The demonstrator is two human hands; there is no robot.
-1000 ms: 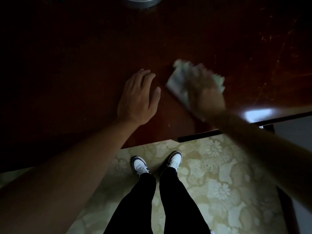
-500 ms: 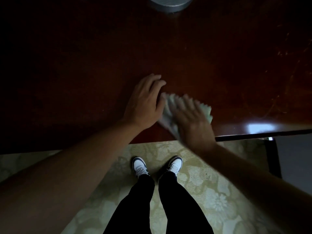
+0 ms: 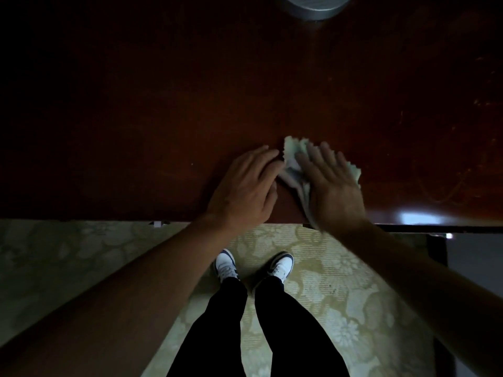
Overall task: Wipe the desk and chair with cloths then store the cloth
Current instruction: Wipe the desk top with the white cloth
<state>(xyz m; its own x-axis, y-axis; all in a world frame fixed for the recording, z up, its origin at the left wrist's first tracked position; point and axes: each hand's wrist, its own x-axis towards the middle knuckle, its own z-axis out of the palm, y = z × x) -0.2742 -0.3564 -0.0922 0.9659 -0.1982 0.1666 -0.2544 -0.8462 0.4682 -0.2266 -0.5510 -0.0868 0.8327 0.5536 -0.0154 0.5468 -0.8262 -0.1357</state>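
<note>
**Cloth under the right palm at the tabletop's near edge**

While the room is dim, I can make out the dark reddish tabletop (image 3: 163,118) and both bare hands near its front edge. My right hand (image 3: 330,186) lies flat, fingers spread, pressing a pale green cloth (image 3: 292,156) onto the wood; its grip is apart, not closed around the fabric, which shows past the fingertips and beside the thumb. The left hand (image 3: 245,191) rests palm-down just beside it, fingers loosely extended, empty, its fingertips near the cloth's edge. A grey round object (image 3: 315,8) sits at the far edge, cut off. Below, white shoes (image 3: 226,265) stand on patterned floor (image 3: 353,308).
</note>
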